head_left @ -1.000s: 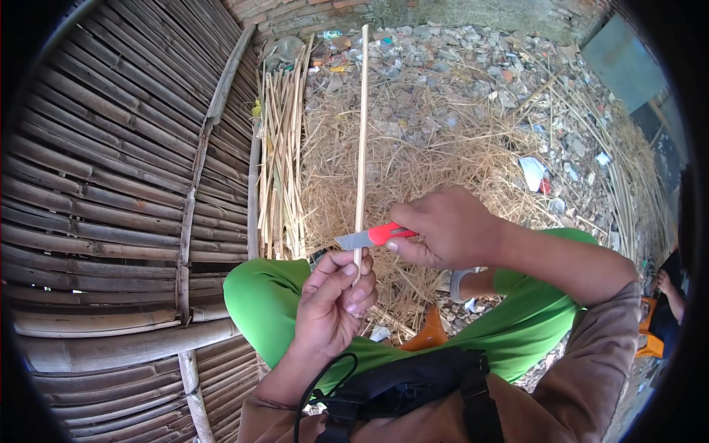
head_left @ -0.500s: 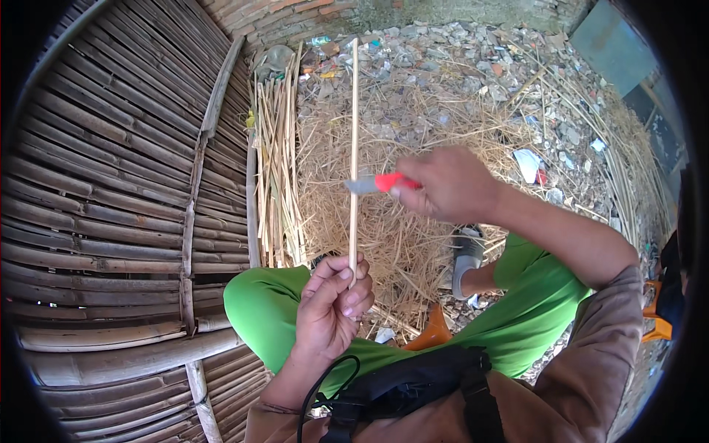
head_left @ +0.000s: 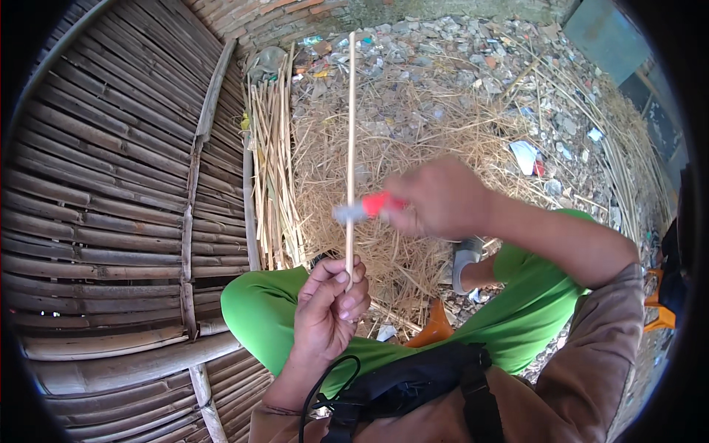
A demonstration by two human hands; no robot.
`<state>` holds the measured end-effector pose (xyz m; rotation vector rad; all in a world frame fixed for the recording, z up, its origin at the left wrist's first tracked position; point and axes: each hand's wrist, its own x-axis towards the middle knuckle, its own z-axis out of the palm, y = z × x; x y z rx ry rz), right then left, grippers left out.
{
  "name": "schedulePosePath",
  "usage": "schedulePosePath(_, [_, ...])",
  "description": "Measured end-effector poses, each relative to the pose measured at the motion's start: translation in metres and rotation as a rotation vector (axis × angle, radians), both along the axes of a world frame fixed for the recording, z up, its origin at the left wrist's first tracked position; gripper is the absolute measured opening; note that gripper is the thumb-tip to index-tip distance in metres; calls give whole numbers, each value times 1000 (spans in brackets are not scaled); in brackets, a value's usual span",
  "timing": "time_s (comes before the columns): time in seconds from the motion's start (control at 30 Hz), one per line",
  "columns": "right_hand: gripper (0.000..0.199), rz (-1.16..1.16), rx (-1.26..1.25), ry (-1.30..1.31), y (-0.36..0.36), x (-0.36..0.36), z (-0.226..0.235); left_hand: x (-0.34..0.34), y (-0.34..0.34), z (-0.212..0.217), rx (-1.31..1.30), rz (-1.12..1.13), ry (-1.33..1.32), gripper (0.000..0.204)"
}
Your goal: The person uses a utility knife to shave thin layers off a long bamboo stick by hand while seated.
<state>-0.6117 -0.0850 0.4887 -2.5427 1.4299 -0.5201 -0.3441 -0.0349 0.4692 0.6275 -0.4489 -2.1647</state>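
Observation:
My left hand (head_left: 331,306) grips the lower end of a long thin bamboo stick (head_left: 351,133) and holds it upright, pointing away from me. My right hand (head_left: 442,198), blurred by motion, holds a small knife with a red handle (head_left: 367,207). The blade lies against the stick a little above my left hand. My green trouser legs (head_left: 258,306) are below both hands.
A pile of thin bamboo sticks (head_left: 272,155) lies left of the stick, beside a bamboo slat wall (head_left: 111,192). Dry shavings (head_left: 413,133) and rubble cover the ground ahead. A grey sandal (head_left: 465,262) and an orange object (head_left: 432,328) lie by my legs.
My right hand with the knife slid up the stick away from me, then came back down closer to my left hand. The left hand keeps its hold.

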Motion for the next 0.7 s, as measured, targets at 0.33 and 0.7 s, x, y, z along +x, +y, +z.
schedulePosePath(0.33, [39,-47,-62,-32,-7,-17,3,0,7,1,-25,-32,-16,22])
schedulePosePath(0.7, [50,-174,-15,28,-22,-39,15,0,11,1,-27,-33,-46,26])
